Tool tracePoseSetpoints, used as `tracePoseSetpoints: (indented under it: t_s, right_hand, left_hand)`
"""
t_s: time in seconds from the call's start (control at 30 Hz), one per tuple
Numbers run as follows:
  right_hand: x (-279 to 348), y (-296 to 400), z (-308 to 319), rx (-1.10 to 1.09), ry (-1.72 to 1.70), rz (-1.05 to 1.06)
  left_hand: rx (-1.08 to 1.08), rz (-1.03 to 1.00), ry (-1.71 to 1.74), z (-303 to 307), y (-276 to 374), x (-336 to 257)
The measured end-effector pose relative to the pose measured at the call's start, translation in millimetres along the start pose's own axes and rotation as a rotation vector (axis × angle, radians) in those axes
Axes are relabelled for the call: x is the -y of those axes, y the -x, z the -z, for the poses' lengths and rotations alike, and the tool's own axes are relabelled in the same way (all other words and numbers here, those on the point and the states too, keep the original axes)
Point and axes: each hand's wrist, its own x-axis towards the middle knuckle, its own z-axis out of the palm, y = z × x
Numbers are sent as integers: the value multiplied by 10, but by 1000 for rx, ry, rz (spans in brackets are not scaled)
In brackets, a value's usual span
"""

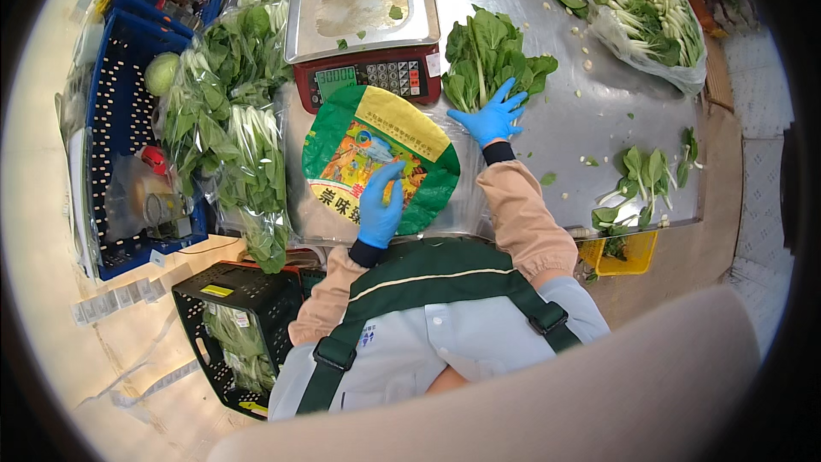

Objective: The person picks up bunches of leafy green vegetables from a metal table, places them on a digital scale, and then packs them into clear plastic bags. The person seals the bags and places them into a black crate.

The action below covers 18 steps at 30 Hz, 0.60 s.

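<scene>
My right hand [492,117], in a blue glove, lies with spread fingers on the stems at the lower end of a bunch of leafy greens [486,48] on the metal table. My left hand [381,205], gloved alike, is over a green and yellow printed plastic sheet [437,153], its fingers bent and apart, with nothing seen in it. Behind the sheet stands a red digital scale [308,86] with a steel tray [362,11] that bears a few leaf scraps. Bagged leafy greens [253,141] are piled left of the scale.
An open plastic bag of greens [667,19] lies at the back right, loose greens [648,173] near the table's right corner. Blue crates [138,135] stand at the left. A black crate [256,308] and a yellow basket [632,253] are below the table edge [680,226].
</scene>
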Motion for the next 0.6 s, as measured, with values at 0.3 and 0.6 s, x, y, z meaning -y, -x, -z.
tracePoseSetpoints:
  t_s: [0.3, 0.6]
  right_hand:
    - [-618, -7, 37, -44, -86, 189]
    - [-620, 40, -179, -297, -23, 239]
  left_hand:
    - [53, 112, 278, -212, -175, 170]
    - [211, 145, 231, -343, -220, 203]
